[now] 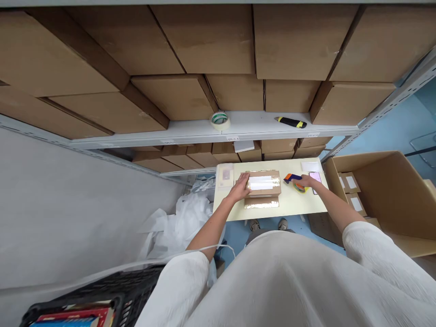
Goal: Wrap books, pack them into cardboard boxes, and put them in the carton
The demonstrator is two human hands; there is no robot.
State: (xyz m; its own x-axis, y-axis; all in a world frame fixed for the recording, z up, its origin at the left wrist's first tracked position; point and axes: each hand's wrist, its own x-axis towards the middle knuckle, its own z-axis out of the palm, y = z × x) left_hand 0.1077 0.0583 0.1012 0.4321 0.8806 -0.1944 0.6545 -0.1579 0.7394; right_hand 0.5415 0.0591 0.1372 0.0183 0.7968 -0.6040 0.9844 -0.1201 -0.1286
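On the cream tabletop lies a brown cardboard box with a white label and shiny clear tape along its edges. My left hand rests on the box's left end, fingers spread. A second taped cardboard piece shows at the near side of the box. To the right, my right hand is closed round a blue and orange tape dispenser with a yellow-edged roll. The dispenser is apart from the box. A phone lies partly under my right wrist.
Shelves of cardboard boxes stand ahead, with a tape roll and a black-yellow cutter on the shelf edge. A large open carton with small boxes is at the right. White plastic wrap and a black crate lie left.
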